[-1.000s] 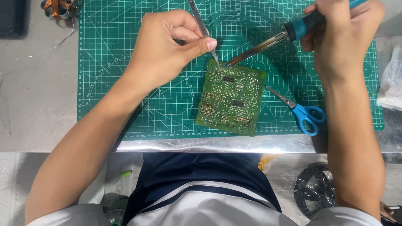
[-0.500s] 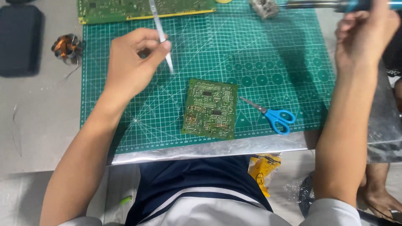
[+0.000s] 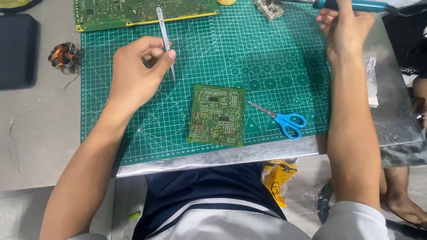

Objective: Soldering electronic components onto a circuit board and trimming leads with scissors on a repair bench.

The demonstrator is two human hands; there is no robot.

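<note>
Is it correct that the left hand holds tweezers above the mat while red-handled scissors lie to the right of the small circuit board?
Not quite: the head view shows the scissors have blue handles, not red. The left hand does hold tweezers above the mat, right of the small circuit board.

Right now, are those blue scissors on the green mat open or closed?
Closed. The blue scissors lie flat on the green mat, blades together in one point, beside the small circuit board; neither hand touches them.
</note>
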